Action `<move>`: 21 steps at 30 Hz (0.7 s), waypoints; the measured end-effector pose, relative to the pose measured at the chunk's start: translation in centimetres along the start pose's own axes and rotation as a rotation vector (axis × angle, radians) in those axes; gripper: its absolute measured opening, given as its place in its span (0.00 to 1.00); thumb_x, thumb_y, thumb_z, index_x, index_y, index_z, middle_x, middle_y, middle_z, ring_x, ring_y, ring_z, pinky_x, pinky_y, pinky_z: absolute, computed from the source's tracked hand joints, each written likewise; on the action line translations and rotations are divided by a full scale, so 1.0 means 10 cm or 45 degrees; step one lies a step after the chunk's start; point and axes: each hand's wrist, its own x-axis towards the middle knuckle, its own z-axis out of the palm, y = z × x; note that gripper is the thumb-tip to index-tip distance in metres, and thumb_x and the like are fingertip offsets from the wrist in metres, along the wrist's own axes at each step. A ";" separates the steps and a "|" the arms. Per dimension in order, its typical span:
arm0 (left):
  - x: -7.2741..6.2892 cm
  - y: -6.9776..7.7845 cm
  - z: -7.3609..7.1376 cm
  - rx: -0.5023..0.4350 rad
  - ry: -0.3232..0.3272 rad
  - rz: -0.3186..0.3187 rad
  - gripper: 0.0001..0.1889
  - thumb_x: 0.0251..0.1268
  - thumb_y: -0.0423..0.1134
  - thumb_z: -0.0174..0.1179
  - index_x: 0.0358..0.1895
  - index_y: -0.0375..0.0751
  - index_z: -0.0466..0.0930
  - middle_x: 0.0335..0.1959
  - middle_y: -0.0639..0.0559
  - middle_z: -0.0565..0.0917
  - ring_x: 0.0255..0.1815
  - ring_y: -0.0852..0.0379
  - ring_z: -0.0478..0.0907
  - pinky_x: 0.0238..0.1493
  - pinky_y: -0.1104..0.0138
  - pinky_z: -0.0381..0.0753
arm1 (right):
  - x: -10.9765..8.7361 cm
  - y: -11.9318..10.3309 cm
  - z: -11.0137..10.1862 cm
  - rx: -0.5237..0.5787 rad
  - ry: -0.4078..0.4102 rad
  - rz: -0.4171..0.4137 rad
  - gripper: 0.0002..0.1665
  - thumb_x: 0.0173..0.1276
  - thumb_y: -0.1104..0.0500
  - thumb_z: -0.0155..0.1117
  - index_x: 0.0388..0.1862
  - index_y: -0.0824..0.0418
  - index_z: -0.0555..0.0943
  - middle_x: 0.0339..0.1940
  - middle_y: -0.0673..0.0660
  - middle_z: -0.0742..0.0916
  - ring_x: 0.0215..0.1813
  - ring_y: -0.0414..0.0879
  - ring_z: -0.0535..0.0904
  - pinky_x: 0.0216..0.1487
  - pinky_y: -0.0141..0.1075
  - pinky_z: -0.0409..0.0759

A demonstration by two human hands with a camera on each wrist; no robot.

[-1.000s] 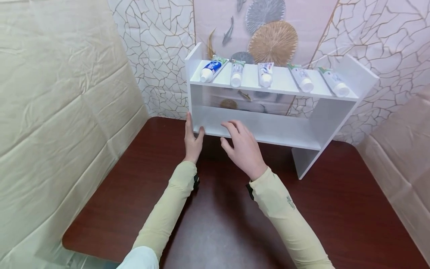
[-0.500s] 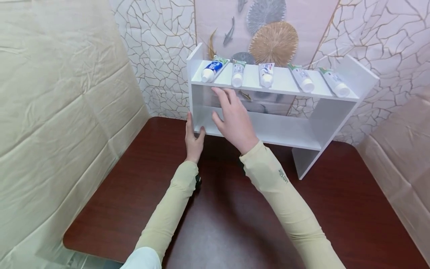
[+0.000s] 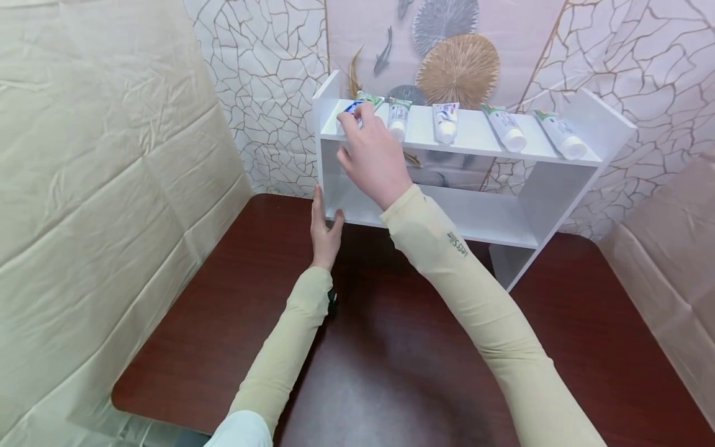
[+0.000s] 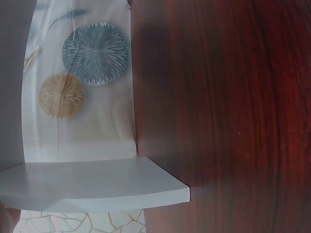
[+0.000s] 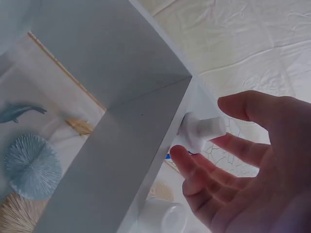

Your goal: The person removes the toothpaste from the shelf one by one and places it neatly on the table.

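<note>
A white two-tier shelf (image 3: 486, 214) stands at the back of the table. My left hand (image 3: 326, 236) grips its left side panel, fingers along the outside and thumb at the inner front edge; only a bit of that hand (image 4: 7, 221) enters the left wrist view. On the top board, the leftmost toothpaste tube (image 3: 354, 108), blue and green with a white cap (image 5: 211, 127), is partly covered by my right hand (image 3: 375, 158). In the right wrist view, the right hand's fingers (image 5: 245, 149) reach around the cap, while the thumb stays apart from it.
More toothpaste tubes lie along the top board: a second tube (image 3: 399, 117), a third (image 3: 446, 122) and two tubes farther right, one (image 3: 504, 129) beside another (image 3: 561, 136). The dark red table (image 3: 223, 347) stretches in front. Cloth hangings (image 3: 128, 155) enclose the sides.
My right hand has risen from in front of the lower board to the leftmost toothpaste tube on the top board. The left hand has kept its place on the side panel.
</note>
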 end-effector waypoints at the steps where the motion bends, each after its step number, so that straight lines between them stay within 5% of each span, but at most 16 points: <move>1: 0.00 0.00 0.00 0.006 0.006 0.005 0.38 0.70 0.33 0.51 0.79 0.48 0.44 0.81 0.51 0.48 0.80 0.53 0.47 0.65 0.60 0.66 | 0.01 0.00 0.00 -0.012 -0.020 0.006 0.25 0.66 0.63 0.54 0.63 0.63 0.72 0.55 0.63 0.76 0.42 0.57 0.79 0.34 0.47 0.80; 10: -0.03 0.03 0.04 0.012 0.058 0.024 0.36 0.71 0.32 0.50 0.79 0.44 0.45 0.80 0.47 0.50 0.80 0.51 0.48 0.74 0.54 0.59 | 0.07 -0.03 0.05 -0.066 -0.051 0.089 0.22 0.66 0.61 0.56 0.58 0.65 0.71 0.53 0.66 0.74 0.45 0.60 0.78 0.36 0.49 0.81; 17: 0.05 -0.32 0.09 0.006 0.084 0.025 0.37 0.71 0.34 0.50 0.79 0.53 0.44 0.80 0.54 0.48 0.80 0.55 0.46 0.74 0.54 0.58 | -0.01 -0.04 0.08 -0.037 -0.014 0.120 0.24 0.69 0.57 0.58 0.62 0.60 0.69 0.49 0.65 0.76 0.40 0.59 0.78 0.31 0.47 0.80; 21: 0.07 -0.38 0.10 0.019 0.099 0.071 0.37 0.72 0.36 0.50 0.79 0.56 0.44 0.80 0.56 0.48 0.80 0.57 0.47 0.73 0.55 0.60 | 0.03 -0.06 0.11 -0.046 0.013 0.149 0.24 0.71 0.50 0.58 0.62 0.56 0.70 0.49 0.65 0.77 0.40 0.59 0.80 0.31 0.48 0.80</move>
